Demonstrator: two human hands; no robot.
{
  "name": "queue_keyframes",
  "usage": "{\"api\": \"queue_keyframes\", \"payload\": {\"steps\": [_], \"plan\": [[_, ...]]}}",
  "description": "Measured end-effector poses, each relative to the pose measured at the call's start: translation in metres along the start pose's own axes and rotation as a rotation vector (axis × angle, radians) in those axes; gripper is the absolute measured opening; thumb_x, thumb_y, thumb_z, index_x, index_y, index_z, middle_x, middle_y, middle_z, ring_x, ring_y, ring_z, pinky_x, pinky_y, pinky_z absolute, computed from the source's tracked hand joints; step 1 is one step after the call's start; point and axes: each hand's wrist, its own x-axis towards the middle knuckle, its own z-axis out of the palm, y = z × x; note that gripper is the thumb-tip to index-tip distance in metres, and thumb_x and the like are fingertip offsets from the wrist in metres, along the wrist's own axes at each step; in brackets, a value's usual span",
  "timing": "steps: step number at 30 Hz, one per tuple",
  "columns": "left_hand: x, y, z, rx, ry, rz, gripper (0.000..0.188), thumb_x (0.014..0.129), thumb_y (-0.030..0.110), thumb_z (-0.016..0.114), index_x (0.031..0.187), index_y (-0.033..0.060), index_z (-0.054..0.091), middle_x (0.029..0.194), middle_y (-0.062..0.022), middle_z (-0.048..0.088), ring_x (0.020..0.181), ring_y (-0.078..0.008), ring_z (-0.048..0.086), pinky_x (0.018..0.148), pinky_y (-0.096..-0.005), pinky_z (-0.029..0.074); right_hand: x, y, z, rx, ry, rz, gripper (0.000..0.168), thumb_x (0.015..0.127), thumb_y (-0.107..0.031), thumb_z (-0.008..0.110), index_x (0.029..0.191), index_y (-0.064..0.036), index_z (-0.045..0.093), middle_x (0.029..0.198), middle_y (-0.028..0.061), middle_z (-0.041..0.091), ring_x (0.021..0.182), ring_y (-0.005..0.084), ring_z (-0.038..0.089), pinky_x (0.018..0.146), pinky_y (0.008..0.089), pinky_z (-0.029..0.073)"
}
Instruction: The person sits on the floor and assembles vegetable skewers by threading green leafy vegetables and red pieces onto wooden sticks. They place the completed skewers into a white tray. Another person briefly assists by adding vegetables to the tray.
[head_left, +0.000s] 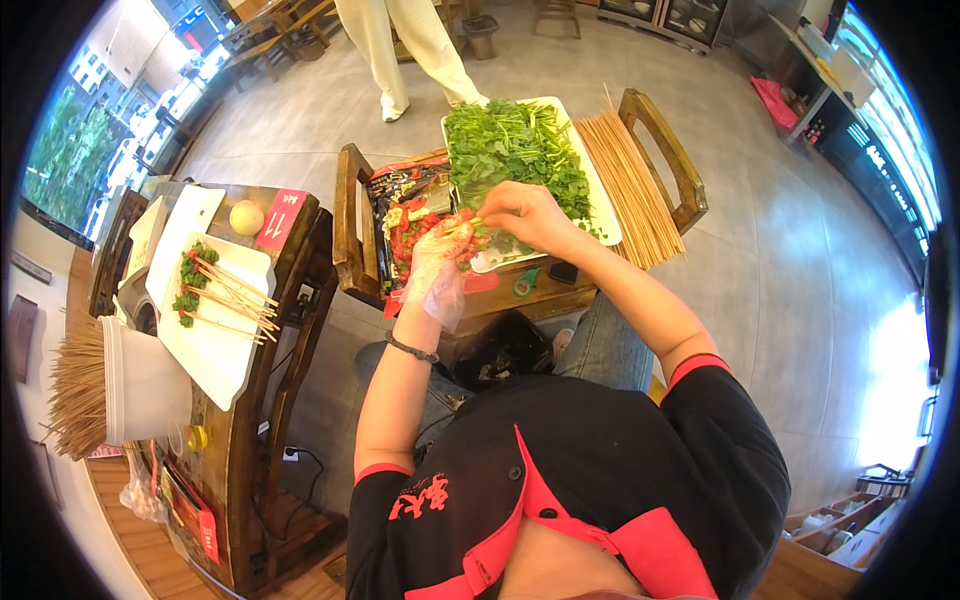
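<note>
My left hand (436, 262), in a clear plastic glove, holds a piece of red marinated meat (466, 251) with green stems against it. My bare right hand (534, 217) pinches a small bunch of the green stems right beside it. Under and beyond the right hand, leafy cilantro (521, 146) heaps a white tray (609, 221). More red meat (405, 236) lies in an opened black-and-red plastic package (390, 180) beside the left hand. Loose bamboo skewers (628, 187) lie along the tray's right side. Part of the held meat is hidden by my fingers.
A side table at left bears a white tray (217, 367) with several filled skewers (225, 289), a round yellowish fruit (246, 217) and a tub (146, 382) of skewers. A black bin (502, 349) stands between my legs. Another person's legs (409, 45) are beyond the wooden stand.
</note>
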Motion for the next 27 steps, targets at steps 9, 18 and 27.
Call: {"api": "queue_keyframes", "payload": {"steps": [9,18,27], "plan": [[-0.006,0.005,0.008,0.010,-0.010,-0.009,0.023,0.091,0.008,0.059,0.113,0.0013,0.057,0.097,-0.0044,0.062,0.080,-0.0117,0.058,0.069,-0.0233,0.047,-0.004,-0.002,-0.004,0.025,0.016,0.091,0.015,0.079,-0.006,0.066,0.094,-0.003,0.068,0.096,0.0110,0.065,0.086,0.0232,0.063,0.074,0.0320,0.050],[-0.002,0.000,0.004,0.105,-0.011,0.023,0.019,0.090,0.003,0.060,0.108,-0.0023,0.059,0.093,-0.0080,0.065,0.077,-0.0174,0.064,0.069,-0.0275,0.053,-0.001,-0.002,0.001,-0.208,-0.002,-0.113,0.016,0.081,-0.012,0.066,0.093,-0.002,0.066,0.095,0.0108,0.063,0.087,0.0244,0.062,0.078,0.0334,0.049],[0.001,-0.006,-0.001,0.062,-0.029,0.000,0.026,0.089,0.002,0.059,0.114,-0.0035,0.057,0.095,-0.0097,0.066,0.077,-0.0179,0.065,0.070,-0.0270,0.053,-0.011,-0.011,0.007,-0.021,0.072,0.184,0.013,0.083,-0.011,0.066,0.090,0.000,0.065,0.083,0.0103,0.065,0.075,0.0206,0.063,0.070,0.0310,0.049]]}}
